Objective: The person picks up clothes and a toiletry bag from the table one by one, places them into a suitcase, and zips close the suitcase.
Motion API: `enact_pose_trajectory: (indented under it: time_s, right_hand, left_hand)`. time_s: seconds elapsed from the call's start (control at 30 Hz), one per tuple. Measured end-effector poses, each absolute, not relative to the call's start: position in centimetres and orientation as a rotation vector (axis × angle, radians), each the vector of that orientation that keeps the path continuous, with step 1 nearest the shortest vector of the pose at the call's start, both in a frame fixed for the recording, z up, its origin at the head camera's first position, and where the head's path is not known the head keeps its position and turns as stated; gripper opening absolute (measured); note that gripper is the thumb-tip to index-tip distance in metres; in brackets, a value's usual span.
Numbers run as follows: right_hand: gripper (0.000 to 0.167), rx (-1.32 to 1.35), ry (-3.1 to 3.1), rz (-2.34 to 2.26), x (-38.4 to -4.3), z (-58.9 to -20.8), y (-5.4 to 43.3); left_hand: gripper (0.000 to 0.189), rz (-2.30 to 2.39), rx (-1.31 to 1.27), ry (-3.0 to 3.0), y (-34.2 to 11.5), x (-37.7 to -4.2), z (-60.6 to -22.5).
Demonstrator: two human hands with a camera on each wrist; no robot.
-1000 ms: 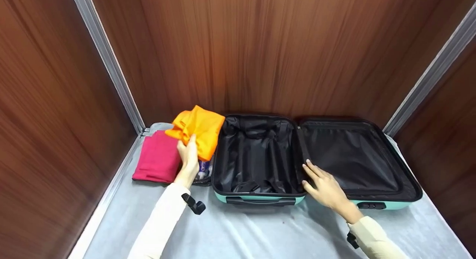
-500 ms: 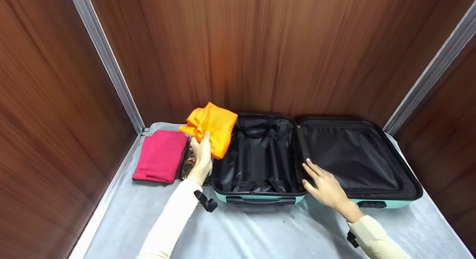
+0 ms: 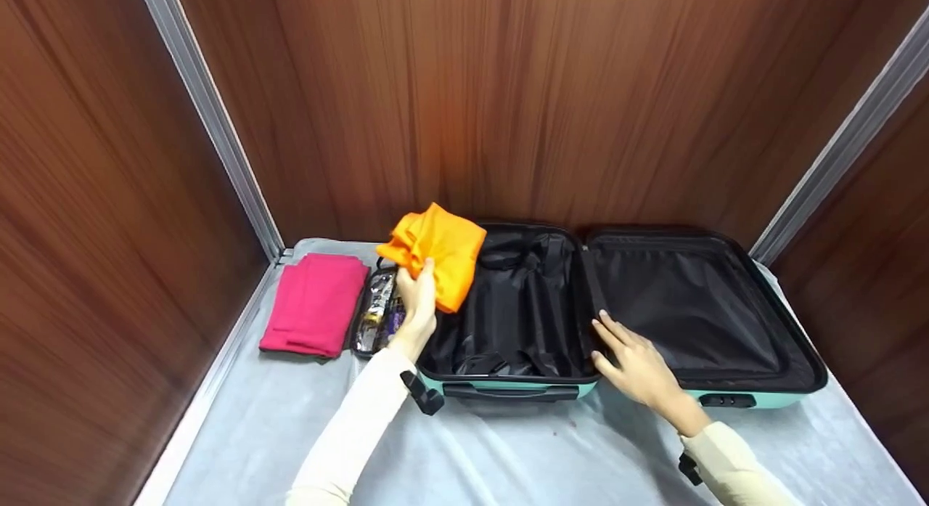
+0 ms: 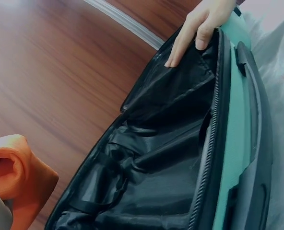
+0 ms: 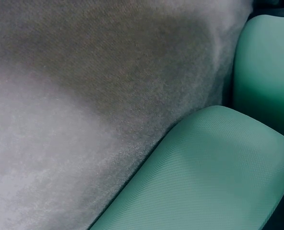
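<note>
My left hand [image 3: 419,297] pinches a folded orange cloth [image 3: 451,252], thumb on top, and holds it over the left part of a mint-green suitcase. This suitcase [image 3: 512,310] lies spread open with black lining in both halves. In the left wrist view the orange cloth [image 4: 29,187] shows at the lower left, beside the lined half. With fingers nearly straight, my right hand [image 3: 640,369] rests on the suitcase's inner edge between the two halves. The right wrist view shows green shell corners [image 5: 204,167], with no hand visible there.
A folded pink cloth [image 3: 316,303] lies at the far left. Beside it is a black-edged clear pouch [image 3: 374,313] with small items, partly covered by my left arm. Wood panels [image 3: 501,99] stand behind and at both sides. A pale grey cover [image 3: 501,455] spreads underneath.
My left hand has carried the orange cloth to the right, from above the pouch to over the suitcase's left half. More of the pouch is uncovered. The right hand has stayed put.
</note>
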State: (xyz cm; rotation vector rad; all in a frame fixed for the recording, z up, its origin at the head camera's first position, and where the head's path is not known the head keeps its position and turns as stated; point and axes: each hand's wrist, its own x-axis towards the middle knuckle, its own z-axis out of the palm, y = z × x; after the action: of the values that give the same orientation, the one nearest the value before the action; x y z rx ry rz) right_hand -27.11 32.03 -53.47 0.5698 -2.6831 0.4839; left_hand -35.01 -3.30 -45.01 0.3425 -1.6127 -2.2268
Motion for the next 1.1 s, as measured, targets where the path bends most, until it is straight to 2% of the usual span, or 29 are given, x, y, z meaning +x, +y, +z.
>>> enact_pose_trajectory:
  time_s: [0.27,0.73,1.1]
  right_hand:
    - [0.055,0.561,-2.702,0.489,-27.2,-53.5,31.9]
    - [0.055,0.556,-2.717,0.490,-27.2,-53.5,31.7]
    - [0.055,0.545,-2.696,0.491,-26.9,-53.6,32.3]
  left_hand:
    - [0.029,-2.192,0.355,-1.665,-1.6,-35.1,-46.0]
    - [0.034,-2.204,0.372,-1.802,0.6,-34.7,-47.6]
    - [0.037,-2.296,0.397,-1.736,4.6,-34.9,-49.3]
